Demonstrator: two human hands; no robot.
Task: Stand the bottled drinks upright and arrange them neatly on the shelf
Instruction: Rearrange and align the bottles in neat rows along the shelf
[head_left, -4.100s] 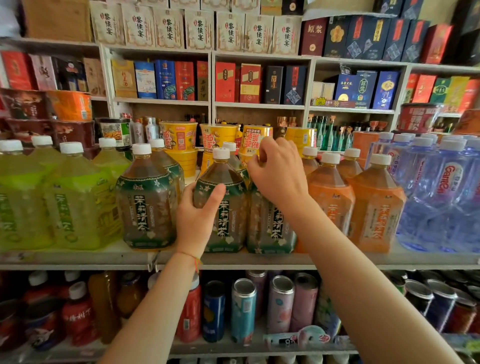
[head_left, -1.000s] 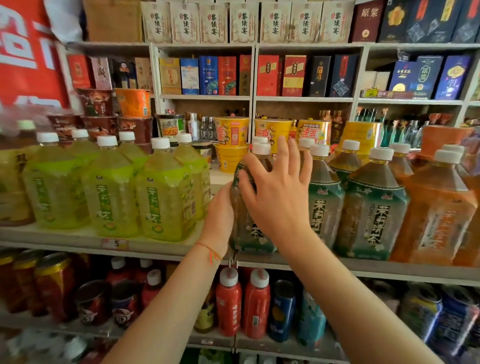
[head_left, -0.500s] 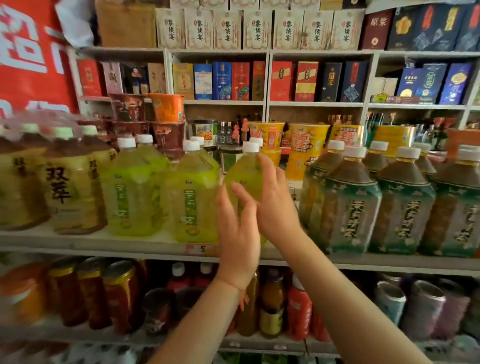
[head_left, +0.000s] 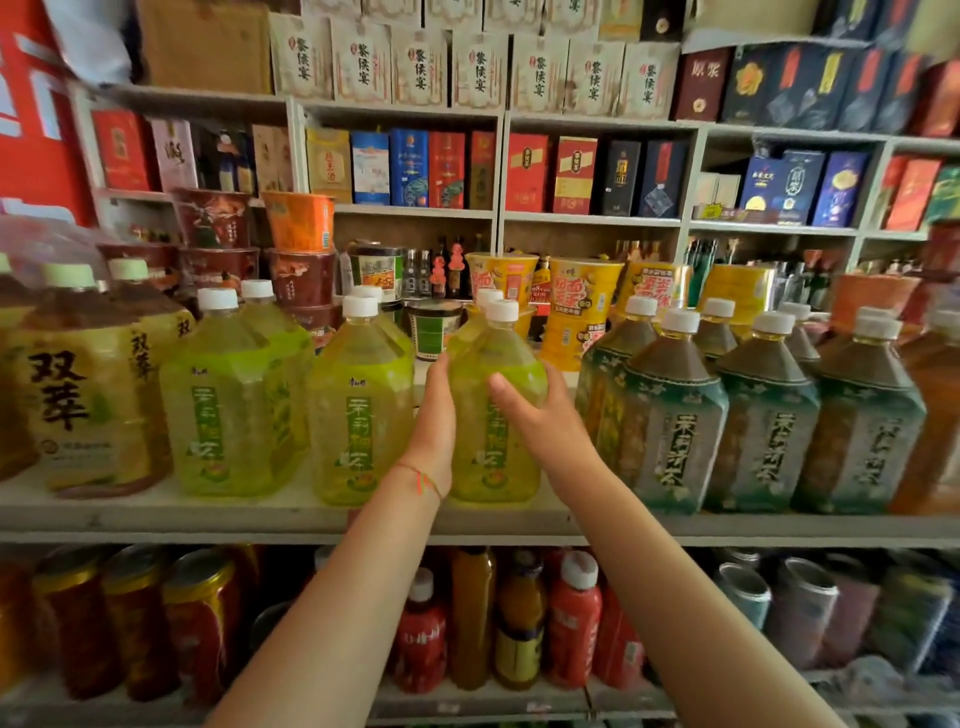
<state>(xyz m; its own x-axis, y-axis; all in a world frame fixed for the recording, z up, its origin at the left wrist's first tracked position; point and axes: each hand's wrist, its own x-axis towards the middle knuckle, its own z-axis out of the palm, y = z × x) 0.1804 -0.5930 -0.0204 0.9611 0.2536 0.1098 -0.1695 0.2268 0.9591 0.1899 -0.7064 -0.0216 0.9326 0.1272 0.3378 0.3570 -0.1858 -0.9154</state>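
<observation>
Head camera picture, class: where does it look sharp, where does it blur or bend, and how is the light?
Head view: sharpest at the centre, where the left hand and right hand clasp the green tea bottle; soft and smeared towards the edges, notably the lower cans; wide-angle bending bows the shelf edge and tilts the side bottles; light even and diffuse, with no hard shadows.

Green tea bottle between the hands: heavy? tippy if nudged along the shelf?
The green tea bottle looks full nearly to its neck, so it is probably heavy for its size. Its broad squarish base suggests it slides rather than tips. Both hands, left and right, grip the smooth film label, which may be slippery; thin plastic walls likely flex.
</observation>
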